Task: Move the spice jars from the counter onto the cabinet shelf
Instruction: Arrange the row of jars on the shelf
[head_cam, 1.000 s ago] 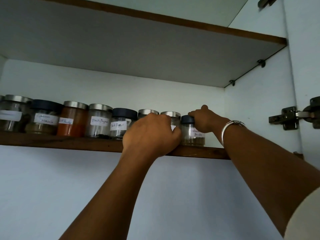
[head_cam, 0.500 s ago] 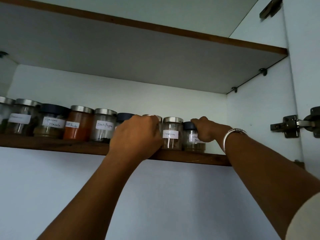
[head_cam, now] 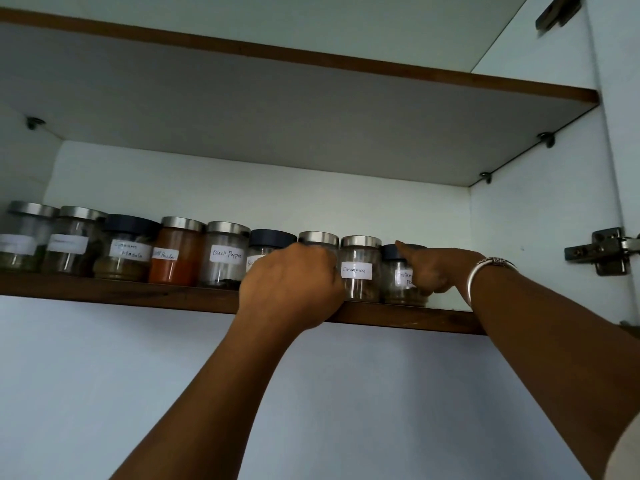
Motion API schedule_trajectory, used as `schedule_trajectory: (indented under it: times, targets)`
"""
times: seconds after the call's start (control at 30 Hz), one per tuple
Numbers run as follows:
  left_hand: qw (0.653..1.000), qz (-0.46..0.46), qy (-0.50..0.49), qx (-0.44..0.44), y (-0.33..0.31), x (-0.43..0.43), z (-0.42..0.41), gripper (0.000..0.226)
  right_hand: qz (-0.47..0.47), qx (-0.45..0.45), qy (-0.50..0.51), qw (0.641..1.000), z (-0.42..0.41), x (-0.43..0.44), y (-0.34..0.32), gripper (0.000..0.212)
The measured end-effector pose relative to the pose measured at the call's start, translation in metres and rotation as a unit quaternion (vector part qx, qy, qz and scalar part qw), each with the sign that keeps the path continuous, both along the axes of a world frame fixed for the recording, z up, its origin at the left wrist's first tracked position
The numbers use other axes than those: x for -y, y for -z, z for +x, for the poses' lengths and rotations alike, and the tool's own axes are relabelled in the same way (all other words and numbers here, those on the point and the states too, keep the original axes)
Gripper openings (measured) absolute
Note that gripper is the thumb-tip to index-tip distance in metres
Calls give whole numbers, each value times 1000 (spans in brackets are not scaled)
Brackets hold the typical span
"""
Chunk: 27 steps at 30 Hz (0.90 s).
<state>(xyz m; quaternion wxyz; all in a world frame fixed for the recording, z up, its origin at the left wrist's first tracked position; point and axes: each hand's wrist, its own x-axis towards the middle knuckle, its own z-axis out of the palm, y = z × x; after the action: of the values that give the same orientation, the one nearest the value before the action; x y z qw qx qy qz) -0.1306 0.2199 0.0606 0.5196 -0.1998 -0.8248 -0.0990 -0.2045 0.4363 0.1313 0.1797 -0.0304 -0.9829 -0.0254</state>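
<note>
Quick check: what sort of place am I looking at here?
Most likely a home kitchen wall cabinet: a row of labelled spice jars on a wooden-edged shelf, and a door hinge on the right.

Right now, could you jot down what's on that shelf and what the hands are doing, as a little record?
Shelf: cabinet shelf, nine jars in one row
Labels I can read: Black Pepper jar, Cinnamon jar
Left hand: curled over silver-lidded jar, grip hidden
Right hand: holds end jar, thumb on its dark lid
Right wrist: silver bangle
</note>
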Motion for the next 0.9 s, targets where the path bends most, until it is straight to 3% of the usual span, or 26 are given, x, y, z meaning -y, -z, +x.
schedule_trajectory:
  times: [0.6, 0.77, 0.9]
  targets:
    - [1000, 11, 3, -9, 0, -2, 2, 32, 0, 0, -14, 1000, -3, 0, 0, 101]
    - [998, 33, -26, -49, 3, -3, 4, 30, 76, -17, 44, 996, -5, 6, -5, 108]
    - [996, 56, -43, -54, 4, -4, 3, 32, 54, -45, -51, 996, -8, 25, -26, 104]
